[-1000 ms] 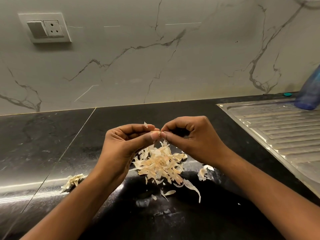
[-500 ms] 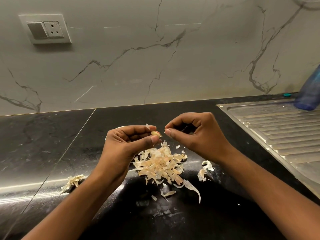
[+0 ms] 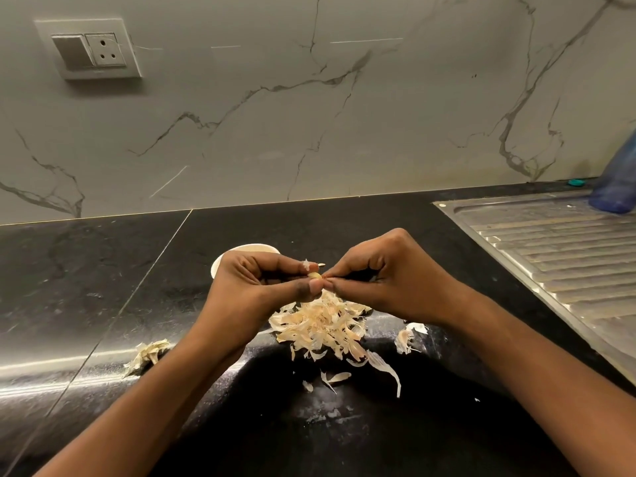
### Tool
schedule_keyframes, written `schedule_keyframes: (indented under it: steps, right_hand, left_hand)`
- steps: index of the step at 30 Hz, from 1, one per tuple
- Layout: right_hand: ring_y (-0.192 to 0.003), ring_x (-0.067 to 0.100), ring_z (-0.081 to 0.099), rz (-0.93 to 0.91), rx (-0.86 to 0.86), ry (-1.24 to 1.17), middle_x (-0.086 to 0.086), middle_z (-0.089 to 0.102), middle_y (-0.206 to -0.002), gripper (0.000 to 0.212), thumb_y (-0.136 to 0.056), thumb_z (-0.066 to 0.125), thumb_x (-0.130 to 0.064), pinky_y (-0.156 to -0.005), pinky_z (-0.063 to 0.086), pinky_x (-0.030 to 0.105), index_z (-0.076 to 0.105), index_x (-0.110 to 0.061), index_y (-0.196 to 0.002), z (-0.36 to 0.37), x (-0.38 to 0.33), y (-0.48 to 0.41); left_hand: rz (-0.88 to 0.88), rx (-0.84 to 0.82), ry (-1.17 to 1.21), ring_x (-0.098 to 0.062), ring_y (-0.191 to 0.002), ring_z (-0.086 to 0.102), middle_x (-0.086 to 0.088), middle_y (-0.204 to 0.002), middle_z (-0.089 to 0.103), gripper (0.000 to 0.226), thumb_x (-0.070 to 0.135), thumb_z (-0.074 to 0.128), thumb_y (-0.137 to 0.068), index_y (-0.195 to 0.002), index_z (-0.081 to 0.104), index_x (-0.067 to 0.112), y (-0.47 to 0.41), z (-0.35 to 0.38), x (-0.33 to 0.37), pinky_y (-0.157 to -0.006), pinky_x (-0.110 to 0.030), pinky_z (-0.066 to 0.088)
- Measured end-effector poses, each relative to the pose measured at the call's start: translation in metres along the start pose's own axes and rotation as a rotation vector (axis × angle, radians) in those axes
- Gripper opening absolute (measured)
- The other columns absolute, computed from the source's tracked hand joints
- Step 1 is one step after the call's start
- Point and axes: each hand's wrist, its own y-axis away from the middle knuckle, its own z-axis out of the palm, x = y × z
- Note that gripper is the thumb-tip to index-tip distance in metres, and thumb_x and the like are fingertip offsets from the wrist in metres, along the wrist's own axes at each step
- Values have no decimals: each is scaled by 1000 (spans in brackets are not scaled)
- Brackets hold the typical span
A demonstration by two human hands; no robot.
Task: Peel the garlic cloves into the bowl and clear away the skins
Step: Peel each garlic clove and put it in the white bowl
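Black countertop [image 3: 103, 287] carries skin pile [image 3: 320, 325] beneath hands. White bowl [image 3: 247, 251] sits just behind left hand [image 3: 261, 287]. Left hand pinches garlic clove [image 3: 315, 276]; right hand [image 3: 389, 284] nips skin at its tip. Peeling under way. Next, probably: strip skin, drop clove into bowl.

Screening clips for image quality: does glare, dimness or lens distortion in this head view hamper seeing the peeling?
Head view: dim, warm light; a glare streak crosses the glossy counter at left, away from the work; wide-angle distortion skews the wall socket; the garlic clove pinched between left hand and right hand is tiny but reasonably sharp.
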Motion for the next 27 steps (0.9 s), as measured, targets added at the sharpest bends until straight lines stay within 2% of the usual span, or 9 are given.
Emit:
schedule_keyframes:
  steps: [4, 6, 10, 13, 14, 18, 27]
  right_hand:
    - [-66, 14, 73, 22, -3, -6, -5, 78, -80, 7, -94, 81, -16, -57, 62, 34, 85, -12, -99, 2, -1, 1]
    - [-63, 16, 72, 28, 26, -9, -4, 78, -78, 4, -93, 82, -13, -55, 61, 36, 85, -12, -95, 4, -1, 1]
    - [-63, 19, 72, 42, 93, -36, -3, 78, -78, 7, -93, 80, -17, -56, 61, 37, 85, -13, -94, 6, -3, 1]
    - [-68, 20, 75, 86, 101, -116, -2, 79, -82, 12, -94, 80, -19, -61, 64, 31, 84, -10, -100, 1, -4, 1]
    - [-71, 21, 76, 99, 87, -143, -1, 80, -84, 14, -94, 80, -20, -64, 65, 32, 83, -9, -102, -1, -4, 2]
    - [-76, 23, 78, 127, 14, -196, 1, 81, -88, 18, -93, 80, -20, -69, 67, 41, 82, -7, -106, -8, -4, 2]
    - [-79, 24, 80, 202, -74, -331, 7, 81, -88, 16, -94, 78, -9, -74, 64, 29, 81, 1, -106, -9, 0, 4]
  left_hand:
    - [-29, -9, 18, -31, -84, 80, -16, -91, 81, 29, 4, 84, -65, -92, 78, -5, 1, 3, 0, -72, -28, 65]
    - [-32, -9, 36, -29, -83, 80, -17, -91, 80, 28, 2, 83, -66, -92, 78, -4, 1, 4, 0, -71, -27, 64]
    - [-69, -22, 134, -35, -86, 79, -22, -96, 79, 17, -1, 82, -67, -83, 81, 2, 0, 3, 1, -75, -33, 66]
    - [-114, -30, 259, -39, -89, 79, -27, -101, 77, 16, -5, 78, -70, -85, 81, -3, -1, 1, 4, -75, -32, 65]
    - [-118, -35, 270, -40, -91, 78, -27, -103, 77, 16, -5, 77, -71, -87, 80, -4, -2, 1, 4, -76, -32, 65]
    - [-106, -55, 237, -39, -90, 79, -25, -103, 78, 15, -2, 77, -72, -86, 81, -2, -1, 1, 5, -76, -32, 66]
    - [-78, -71, 100, -37, -89, 79, -21, -101, 79, 14, 1, 81, -73, -87, 83, 3, 0, -1, 2, -80, -37, 66]
